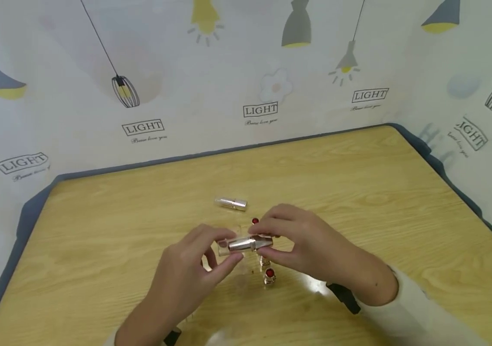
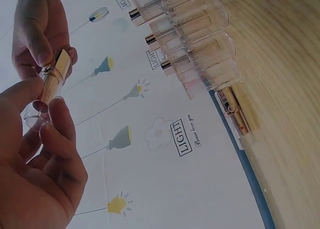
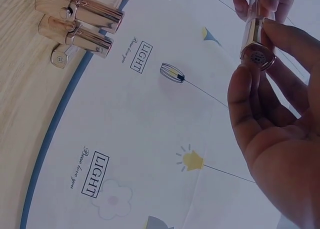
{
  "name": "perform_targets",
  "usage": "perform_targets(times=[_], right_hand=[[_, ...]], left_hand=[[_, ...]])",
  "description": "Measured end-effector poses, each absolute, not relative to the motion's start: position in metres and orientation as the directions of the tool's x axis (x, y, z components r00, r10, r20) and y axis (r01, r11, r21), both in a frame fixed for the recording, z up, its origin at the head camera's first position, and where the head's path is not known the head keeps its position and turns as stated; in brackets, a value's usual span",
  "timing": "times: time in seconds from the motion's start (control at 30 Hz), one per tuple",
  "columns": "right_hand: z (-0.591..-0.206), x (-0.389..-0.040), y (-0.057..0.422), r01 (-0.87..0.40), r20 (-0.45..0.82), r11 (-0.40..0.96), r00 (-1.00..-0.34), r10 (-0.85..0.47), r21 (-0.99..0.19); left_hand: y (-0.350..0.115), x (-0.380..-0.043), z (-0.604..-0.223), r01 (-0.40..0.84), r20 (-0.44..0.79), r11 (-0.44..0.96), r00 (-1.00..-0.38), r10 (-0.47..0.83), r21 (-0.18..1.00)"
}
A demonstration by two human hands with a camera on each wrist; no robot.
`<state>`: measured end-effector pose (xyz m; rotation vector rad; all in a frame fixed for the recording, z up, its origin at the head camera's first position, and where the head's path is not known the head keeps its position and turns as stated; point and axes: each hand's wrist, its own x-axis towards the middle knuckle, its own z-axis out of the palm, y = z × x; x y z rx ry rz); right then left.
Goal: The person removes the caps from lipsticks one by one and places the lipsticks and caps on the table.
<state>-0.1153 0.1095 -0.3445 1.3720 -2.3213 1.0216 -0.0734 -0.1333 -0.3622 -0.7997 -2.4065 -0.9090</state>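
Both hands hold one shiny metallic lipstick (image 1: 251, 243) above the table. My left hand (image 1: 194, 257) pinches its clear cap (image 2: 36, 115) between thumb and fingers; a dark reddish tip shows inside the cap. My right hand (image 1: 299, 235) pinches the tube near its base, and the stamped base end (image 3: 257, 59) faces the right wrist camera. Below the hands, lipsticks with red tips stand upright, one nearest me (image 1: 269, 275) and another farther back (image 1: 255, 221); others are partly hidden by the right hand.
Another lipstick with a clear cap (image 1: 232, 203) lies on the wood-grain table (image 1: 133, 211) beyond the hands. Several clear cases (image 2: 215, 74) stand in a row in the left wrist view. A printed wall covering (image 1: 202, 96) rises behind the table's dark edge.
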Motion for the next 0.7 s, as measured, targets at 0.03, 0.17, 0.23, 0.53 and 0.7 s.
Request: perform_targets(times=[0.03, 0.17, 0.23, 0.53, 0.7], right_hand=[[-0.3448, -0.1146, 0.1085, -0.85, 0.542, 0.305, -0.512, -0.666, -0.429], [-0.3466, -0.1133, 0.1057, -0.877, 0.566, 0.3, -0.474, -0.675, -0.376], [-0.3471, -0.1129, 0.1046, -0.878, 0.568, 0.31, -0.473, -0.673, -0.364], [-0.3526, -0.1051, 0.1029, -0.847, 0.52, 0.373, -0.529, -0.67, -0.379], [-0.3506, -0.1071, 0.1025, -0.858, 0.514, 0.389, -0.513, -0.688, -0.335]], left_hand=[[-0.1331, -0.0731, -0.3631, 0.661, 0.587, 0.605, -0.725, 0.361, 0.444], [-0.1316, -0.0744, -0.3665, 0.702, 0.628, 0.564, -0.685, 0.369, 0.435], [-0.1313, -0.0755, -0.3678, 0.713, 0.642, 0.553, -0.673, 0.367, 0.431], [-0.1308, -0.0743, -0.3713, 0.729, 0.64, 0.523, -0.665, 0.385, 0.443], [-0.1315, -0.0759, -0.3698, 0.732, 0.639, 0.527, -0.661, 0.393, 0.432]])
